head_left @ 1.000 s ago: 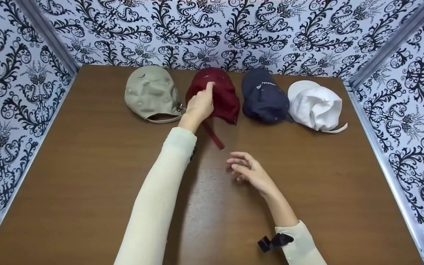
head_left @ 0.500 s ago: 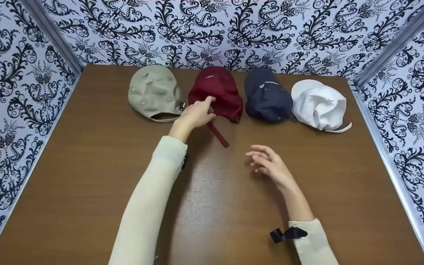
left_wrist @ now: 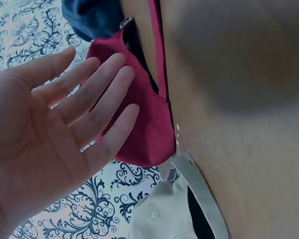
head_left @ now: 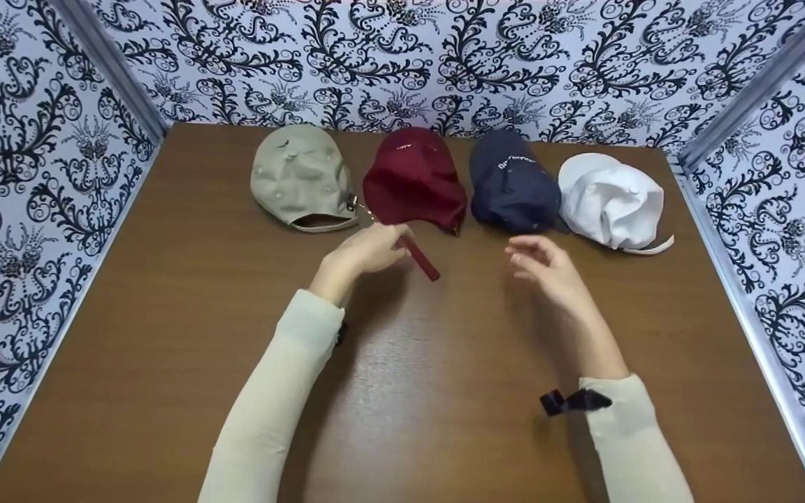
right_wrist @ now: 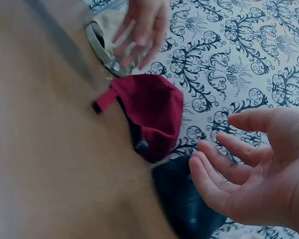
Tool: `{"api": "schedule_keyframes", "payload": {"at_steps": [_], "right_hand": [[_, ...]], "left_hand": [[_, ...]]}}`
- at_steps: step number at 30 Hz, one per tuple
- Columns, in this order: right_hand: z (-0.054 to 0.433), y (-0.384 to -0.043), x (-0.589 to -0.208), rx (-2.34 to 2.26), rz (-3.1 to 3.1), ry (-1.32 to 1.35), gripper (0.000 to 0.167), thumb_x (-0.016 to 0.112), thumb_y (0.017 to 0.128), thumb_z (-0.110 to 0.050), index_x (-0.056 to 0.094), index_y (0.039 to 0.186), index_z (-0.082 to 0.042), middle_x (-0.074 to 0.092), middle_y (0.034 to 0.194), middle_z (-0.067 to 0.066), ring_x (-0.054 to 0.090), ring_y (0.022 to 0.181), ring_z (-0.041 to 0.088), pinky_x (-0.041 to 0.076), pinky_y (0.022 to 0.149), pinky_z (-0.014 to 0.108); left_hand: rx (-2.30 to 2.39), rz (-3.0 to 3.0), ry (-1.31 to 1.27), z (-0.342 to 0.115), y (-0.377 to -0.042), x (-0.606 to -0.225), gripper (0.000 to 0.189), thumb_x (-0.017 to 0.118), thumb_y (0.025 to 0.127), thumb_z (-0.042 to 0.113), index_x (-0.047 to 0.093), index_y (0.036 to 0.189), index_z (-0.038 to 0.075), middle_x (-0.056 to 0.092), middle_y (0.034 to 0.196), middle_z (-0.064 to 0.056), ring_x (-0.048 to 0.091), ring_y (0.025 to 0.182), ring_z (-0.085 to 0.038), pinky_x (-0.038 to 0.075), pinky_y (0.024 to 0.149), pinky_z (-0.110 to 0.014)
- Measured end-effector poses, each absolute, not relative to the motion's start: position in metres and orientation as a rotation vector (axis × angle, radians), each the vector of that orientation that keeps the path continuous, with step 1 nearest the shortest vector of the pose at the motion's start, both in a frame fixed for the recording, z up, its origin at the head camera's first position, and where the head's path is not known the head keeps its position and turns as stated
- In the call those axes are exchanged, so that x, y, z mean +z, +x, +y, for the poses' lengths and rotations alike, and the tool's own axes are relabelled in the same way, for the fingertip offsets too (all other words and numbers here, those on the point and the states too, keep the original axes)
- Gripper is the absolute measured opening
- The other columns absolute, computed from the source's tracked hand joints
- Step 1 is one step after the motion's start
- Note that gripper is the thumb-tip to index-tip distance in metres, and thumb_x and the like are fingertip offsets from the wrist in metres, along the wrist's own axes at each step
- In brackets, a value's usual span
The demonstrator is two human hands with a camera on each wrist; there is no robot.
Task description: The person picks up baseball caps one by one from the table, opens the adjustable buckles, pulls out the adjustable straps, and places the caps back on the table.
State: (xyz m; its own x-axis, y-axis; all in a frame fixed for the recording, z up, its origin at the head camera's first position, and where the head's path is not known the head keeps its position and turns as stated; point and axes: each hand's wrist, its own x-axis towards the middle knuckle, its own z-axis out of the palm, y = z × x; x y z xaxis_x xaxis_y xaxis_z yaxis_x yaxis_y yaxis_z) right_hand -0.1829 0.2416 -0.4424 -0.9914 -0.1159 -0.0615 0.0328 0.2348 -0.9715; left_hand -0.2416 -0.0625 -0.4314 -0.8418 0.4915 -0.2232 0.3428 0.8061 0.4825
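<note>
Four caps would be a count, so each is named: a khaki cap (head_left: 301, 178) lies at the left, then a dark red cap (head_left: 413, 178), a navy cap (head_left: 514, 185) and a white cap (head_left: 612, 199). My left hand (head_left: 367, 253) hovers in front of the red cap, over its loose strap (head_left: 422, 258). In the left wrist view its fingers (left_wrist: 97, 94) are spread, with nothing held. My right hand (head_left: 546, 272) is in the air before the navy cap. Its fingers (right_wrist: 214, 159) bend slightly in the right wrist view and hold nothing.
The caps stand in a row along the back of the brown wooden table (head_left: 402, 419). Behind them rises a patterned wall (head_left: 402, 63), with side panels at left and right. A black strap mount (head_left: 576, 401) sits on my right wrist.
My left hand has drawn back from on top of the red cap toward me. The right hand has moved forward and right, toward the navy cap. The caps have stayed in place.
</note>
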Motion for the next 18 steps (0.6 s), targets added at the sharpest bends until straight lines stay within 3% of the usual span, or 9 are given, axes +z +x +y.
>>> {"api": "schedule_keyframes", "payload": {"at_steps": [2, 6, 11, 18], "right_hand": [[0.245, -0.193, -0.437, -1.741, 2.551, -0.104, 0.034, 0.058, 0.097, -0.004, 0.055, 0.128, 0.01, 0.07, 0.111, 0.006, 0.061, 0.097, -0.002, 0.052, 0.087, 0.015], [0.251, -0.214, -0.43, -1.469, 2.87, -0.119, 0.03, 0.06, 0.095, -0.005, 0.062, 0.123, 0.006, 0.065, 0.124, 0.023, 0.06, 0.11, 0.016, 0.045, 0.099, 0.024], [0.26, -0.237, -0.428, -1.216, 3.084, -0.108, 0.033, 0.058, 0.094, -0.005, 0.063, 0.125, 0.002, 0.06, 0.133, 0.026, 0.05, 0.129, 0.042, 0.035, 0.113, 0.05], [0.264, -0.264, -0.437, -0.874, 3.222, -0.169, 0.039, 0.052, 0.095, -0.002, 0.057, 0.134, 0.003, 0.053, 0.143, 0.024, 0.042, 0.134, 0.049, 0.028, 0.116, 0.055]], "left_hand": [[0.626, 2.631, 0.644, -0.063, -0.236, -0.435, 0.033, 0.057, 0.1, 0.021, 0.061, 0.131, 0.012, 0.069, 0.122, -0.012, 0.065, 0.113, -0.027, 0.05, 0.101, -0.044], [0.628, 2.596, 0.637, -0.063, -0.226, -0.437, 0.033, 0.057, 0.1, 0.022, 0.061, 0.132, 0.012, 0.07, 0.123, -0.009, 0.065, 0.116, -0.025, 0.05, 0.102, -0.044], [0.629, 2.575, 0.615, -0.062, -0.215, -0.44, 0.035, 0.057, 0.101, 0.024, 0.059, 0.134, 0.013, 0.07, 0.126, -0.004, 0.064, 0.119, -0.023, 0.049, 0.104, -0.043], [0.643, 2.558, 0.649, -0.061, -0.203, -0.446, 0.035, 0.059, 0.1, 0.024, 0.06, 0.134, 0.014, 0.071, 0.121, -0.004, 0.067, 0.112, -0.022, 0.051, 0.098, -0.043]]}}
